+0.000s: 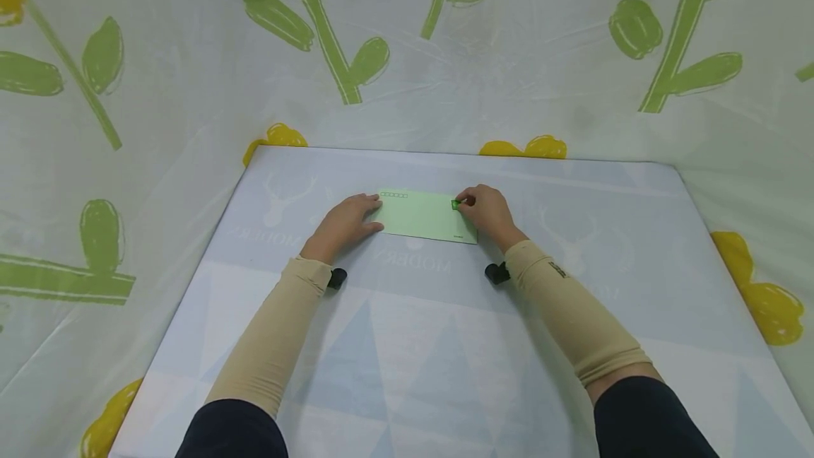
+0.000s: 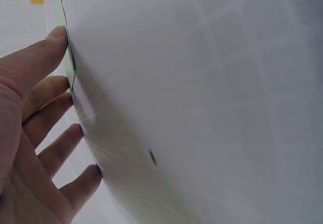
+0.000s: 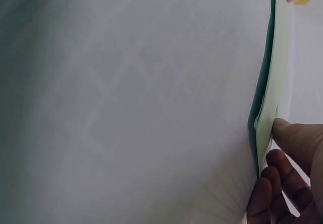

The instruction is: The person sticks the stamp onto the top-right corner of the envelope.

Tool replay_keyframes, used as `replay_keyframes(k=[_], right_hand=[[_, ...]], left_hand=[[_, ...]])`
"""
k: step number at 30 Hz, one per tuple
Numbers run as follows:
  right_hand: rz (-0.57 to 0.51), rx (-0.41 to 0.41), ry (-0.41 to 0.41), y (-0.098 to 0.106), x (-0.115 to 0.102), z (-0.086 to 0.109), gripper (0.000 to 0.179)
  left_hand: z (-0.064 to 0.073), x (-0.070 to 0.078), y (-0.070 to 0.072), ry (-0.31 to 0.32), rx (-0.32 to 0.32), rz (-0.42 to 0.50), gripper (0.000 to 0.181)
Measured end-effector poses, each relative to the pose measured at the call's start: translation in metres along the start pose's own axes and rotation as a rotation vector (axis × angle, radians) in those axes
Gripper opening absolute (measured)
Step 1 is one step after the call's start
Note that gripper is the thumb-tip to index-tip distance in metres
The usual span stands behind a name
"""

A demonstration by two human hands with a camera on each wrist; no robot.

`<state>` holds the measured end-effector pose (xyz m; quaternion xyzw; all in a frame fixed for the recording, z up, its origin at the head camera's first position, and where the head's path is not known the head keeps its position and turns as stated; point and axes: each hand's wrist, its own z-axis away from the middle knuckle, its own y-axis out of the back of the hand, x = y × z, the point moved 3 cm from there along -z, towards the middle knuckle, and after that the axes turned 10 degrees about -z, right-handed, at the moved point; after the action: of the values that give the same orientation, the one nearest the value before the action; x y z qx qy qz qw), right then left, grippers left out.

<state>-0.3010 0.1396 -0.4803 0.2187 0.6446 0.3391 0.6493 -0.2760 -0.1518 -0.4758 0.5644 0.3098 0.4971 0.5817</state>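
A pale green envelope (image 1: 420, 216) lies flat on the table, with a row of small boxes printed at its upper left. My left hand (image 1: 348, 221) rests at its left end, fingers spread, the thumb touching the paper; the left wrist view shows the fingertips (image 2: 75, 130) along the table surface. At the upper right corner is a small dark green stamp (image 1: 455, 205), pinched between the thumb and index finger of my right hand (image 1: 488, 210). In the right wrist view that thumb meets the envelope (image 3: 272, 82), the other fingers are curled, and the stamp is mostly hidden.
The table (image 1: 394, 345) has a pale cloth with blue triangles and deer prints. A white curtain (image 1: 191, 55) with green stems and yellow flowers hangs behind and at both sides. Dark wrist cameras (image 1: 497, 273) sit under both wrists.
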Motion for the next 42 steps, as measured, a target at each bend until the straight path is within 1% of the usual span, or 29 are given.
replay_keyframes(k=[7, 17, 25, 34, 42], right_hand=[[0.013, 0.032, -0.019, -0.0004, -0.0013, 0.0013, 0.021], [0.0, 0.041, -0.014, 0.0002, -0.0038, 0.003, 0.022], [-0.02, 0.041, -0.013, 0.0008, -0.0037, 0.0049, 0.023], [-0.048, 0.001, 0.039, 0.0021, -0.0007, 0.0058, 0.031], [-0.042, -0.038, 0.046, 0.0036, 0.0029, 0.0063, 0.031]], left_hand=[[0.0004, 0.0005, -0.0006, -0.009, 0.014, -0.009, 0.063], [0.0005, 0.0011, -0.0003, 0.0, 0.006, -0.006, 0.062], [0.0002, 0.0001, -0.0011, -0.005, 0.005, 0.002, 0.063], [0.0007, -0.0013, -0.0021, 0.007, 0.013, 0.007, 0.063], [-0.001, -0.0016, -0.0032, -0.007, 0.01, 0.002, 0.062]])
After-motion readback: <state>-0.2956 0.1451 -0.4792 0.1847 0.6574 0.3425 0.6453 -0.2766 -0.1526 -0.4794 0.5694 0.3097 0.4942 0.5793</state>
